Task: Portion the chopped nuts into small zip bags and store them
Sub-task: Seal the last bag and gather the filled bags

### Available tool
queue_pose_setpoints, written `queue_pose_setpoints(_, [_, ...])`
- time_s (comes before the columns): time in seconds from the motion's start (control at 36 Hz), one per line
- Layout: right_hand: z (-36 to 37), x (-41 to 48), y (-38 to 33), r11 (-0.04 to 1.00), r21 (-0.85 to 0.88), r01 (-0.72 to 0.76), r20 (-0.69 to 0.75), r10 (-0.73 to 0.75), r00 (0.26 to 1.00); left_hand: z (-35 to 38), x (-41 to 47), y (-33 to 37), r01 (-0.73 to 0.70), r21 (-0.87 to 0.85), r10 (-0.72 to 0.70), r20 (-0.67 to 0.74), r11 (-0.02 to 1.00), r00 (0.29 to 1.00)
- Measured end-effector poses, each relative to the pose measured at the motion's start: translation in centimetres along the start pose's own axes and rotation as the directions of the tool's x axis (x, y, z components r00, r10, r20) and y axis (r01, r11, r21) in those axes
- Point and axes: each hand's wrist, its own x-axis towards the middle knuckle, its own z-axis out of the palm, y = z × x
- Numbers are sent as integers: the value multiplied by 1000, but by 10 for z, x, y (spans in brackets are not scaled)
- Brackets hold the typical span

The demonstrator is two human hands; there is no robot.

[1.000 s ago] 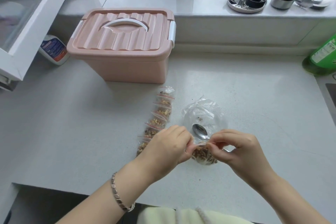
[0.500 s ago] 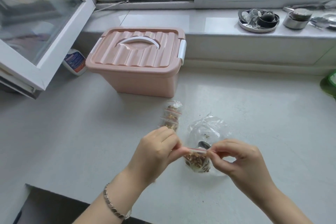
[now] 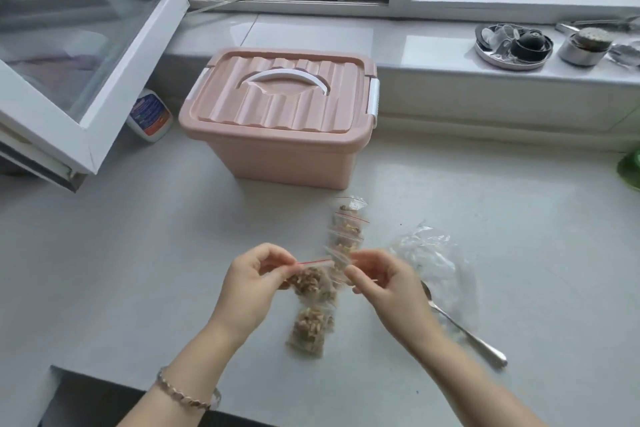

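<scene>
A small zip bag of chopped nuts [image 3: 309,279] with a red seal line hangs just above the counter. My left hand [image 3: 258,282] pinches its top left corner. My right hand [image 3: 381,279] is at the bag's right end, fingers curled; the blur hides whether it grips the seal. Under and behind the held bag lies a row of several filled zip bags [image 3: 347,225], the nearest one [image 3: 310,329] close to my wrists. A crumpled clear plastic bag [image 3: 427,253] lies to the right, with a metal spoon [image 3: 464,333] beside it.
A pink lidded storage box [image 3: 277,135] with a white handle stands behind the bags. An open window sash [image 3: 79,55] juts over the counter at left, a white bottle [image 3: 149,114] below it. Metal dishes [image 3: 512,45] sit on the sill. A green object [image 3: 632,168] is at the right edge.
Both hands moved left with the bag, from over the clear plastic bag to over the row of filled bags. The spoon now lies uncovered at right. The view tilted up.
</scene>
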Motion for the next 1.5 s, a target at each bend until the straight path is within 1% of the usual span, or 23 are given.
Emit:
queue_pose_setpoints(0.11, [25,-2,31,947,-312,-83,-38,75,996,-44,21,-22,-54,178,54,6,983,999])
queue_pose_setpoints(0.19, [43,-4,48,820,-551,-153,-27,166,986,-68,40,-39,-74,251,83,-26,965,996])
queue_pose_setpoints(0.25, [56,-4,57,740,-636,-217,-33,255,966,-77,54,-54,-49,306,61,-29,951,998])
queue_pose_setpoints(0.33, [71,-3,62,674,-670,-312,-62,368,928,-78,73,-76,36,367,-47,21,929,999])
queue_pose_setpoints(0.42, [79,-1,65,686,-622,-377,-123,390,913,-75,87,-91,57,455,-88,48,889,995])
queue_pose_setpoints(0.47, [82,0,65,722,-556,-412,-162,392,905,-73,92,-93,-13,586,-3,27,810,1000])
queue_pose_setpoints(0.53, [82,0,68,759,-473,-448,-188,411,892,-67,91,-91,-172,718,206,41,674,978])
queue_pose_setpoints(0.56, [82,0,69,775,-429,-464,-195,422,886,-62,88,-90,-243,724,288,64,645,955])
queue_pose_setpoints(0.58, [81,-1,70,788,-392,-475,-198,431,880,-56,83,-89,-288,712,316,99,640,944])
queue_pose_setpoints(0.64, [79,-2,72,803,-355,-479,-186,441,878,-42,66,-82,-342,602,232,255,722,939])
queue_pose_setpoints(0.67, [78,-4,73,811,-348,-470,-172,437,883,-35,57,-80,-281,532,103,339,799,935])
queue_pose_setpoints(0.69, [76,-5,73,821,-345,-455,-157,428,890,-29,50,-82,-163,480,-63,421,862,905])
queue_pose_setpoints(0.72, [75,-7,72,828,-355,-435,-144,412,900,-23,44,-86,-72,454,-175,479,888,860])
queue_pose_setpoints(0.75, [73,-10,73,836,-363,-411,-131,390,911,-19,38,-91,-62,457,-213,525,887,824])
queue_pose_setpoints(0.86, [66,-23,73,884,-394,-250,-93,232,968,-11,21,-97,-147,414,-118,549,898,827])
queue_pose_setpoints(1.0, [55,-40,76,916,-400,11,-60,-39,997,-4,-2,-102,-257,274,109,458,927,882])
queue_pose_setpoints(1.08, [47,-44,80,917,-395,52,-43,-75,996,6,-12,-103,-345,295,202,423,891,883])
queue_pose_setpoints(1.17, [43,-47,93,905,-423,32,-36,-52,998,19,-17,-104,-340,324,161,472,883,867])
queue_pose_setpoints(1.22, [41,-49,97,915,-404,-11,-35,-4,999,28,-21,-103,-234,300,65,481,925,874])
queue_pose_setpoints(1.28, [39,-50,96,933,-360,-14,-12,11,1000,35,-25,-98,-38,213,-59,431,976,900])
queue_pose_setpoints(1.33, [38,-50,94,950,-313,-5,3,6,1000,40,-28,-94,161,114,-193,383,980,903])
queue_pose_setpoints(1.36, [37,-50,94,956,-294,-8,-3,7,1000,42,-29,-92,224,77,-237,368,972,899])
queue_pose_setpoints(1.5, [29,-47,82,984,-105,-144,-68,137,988,41,-34,-70,334,-85,-286,345,939,894])
